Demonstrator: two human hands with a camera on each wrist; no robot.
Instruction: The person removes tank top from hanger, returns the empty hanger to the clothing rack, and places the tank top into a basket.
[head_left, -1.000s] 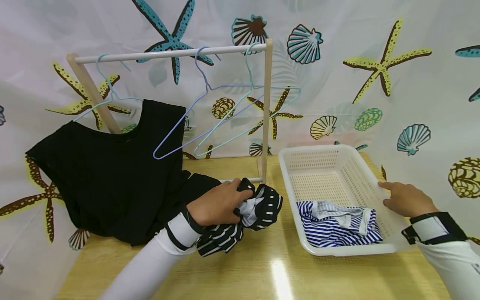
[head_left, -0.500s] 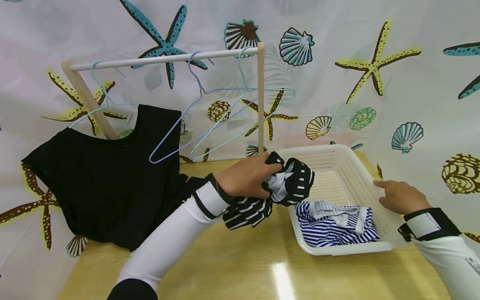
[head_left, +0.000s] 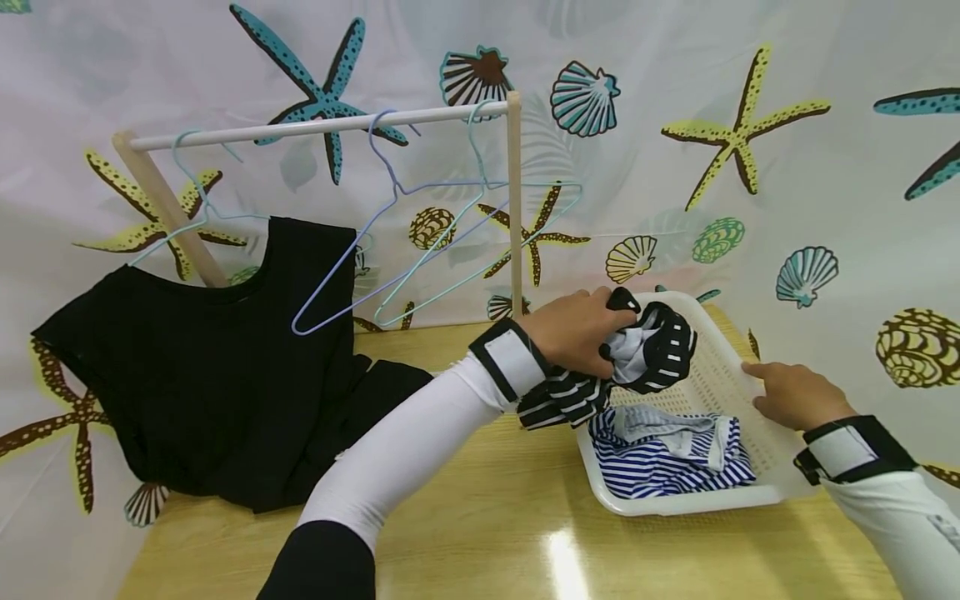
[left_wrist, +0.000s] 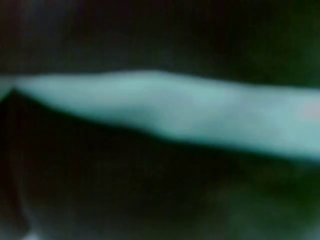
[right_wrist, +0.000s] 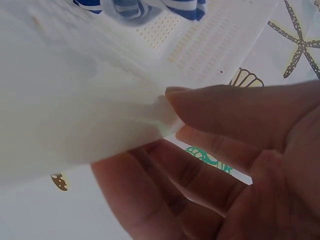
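Observation:
My left hand [head_left: 573,333] grips a bunched black garment with white stripes [head_left: 667,354], its pale inside showing. It holds the bundle above the left part of a white plastic basket [head_left: 697,504]. Inside the basket lies a blue-and-white striped garment [head_left: 667,458]. On the basket's right side, my right hand [head_left: 798,396] holds the rim. In the right wrist view, the thumb [right_wrist: 225,107] lies over the rim and the fingers are under it. The left wrist view is dark and blurred, with only a pale band discernible.
A rack with a white rail [head_left: 315,127] stands at the back left. A black sleeveless top [head_left: 225,375] hangs from it and reaches the wooden table [head_left: 465,517]. A purple hanger [head_left: 330,279] and a green hanger [head_left: 480,200] hang beside it. A patterned curtain [head_left: 660,75] is behind.
My left hand has carried the black-and-white striped garment rightward, from the table beside the rack to over the basket. My right hand keeps its hold on the rim.

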